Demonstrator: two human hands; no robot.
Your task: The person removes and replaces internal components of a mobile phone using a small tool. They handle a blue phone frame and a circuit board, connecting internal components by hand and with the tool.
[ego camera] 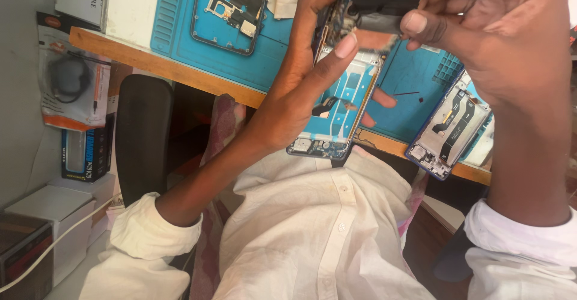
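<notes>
Wooden workbench (198,79) w/ a blue ribbed repair mat (180,29) fills the background. Left hand (300,89) grips an opened phone frame w/ blue inner plate (339,113), held above the mat's near edge. Right hand (481,35) pinches a dark flat battery-like part (384,5) at the frame's top. Two more stripped phones lie on the mat: one beyond the frame (231,11), one to its right (448,125). Risk, imo: the part bends or a flex tears if pulled hard.

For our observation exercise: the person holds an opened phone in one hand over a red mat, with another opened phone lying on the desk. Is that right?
Not quite: the mat is blue, not red, as the head view shows. The rest stands: the left hand holds an opened phone, and another opened phone lies on the desk.
</notes>
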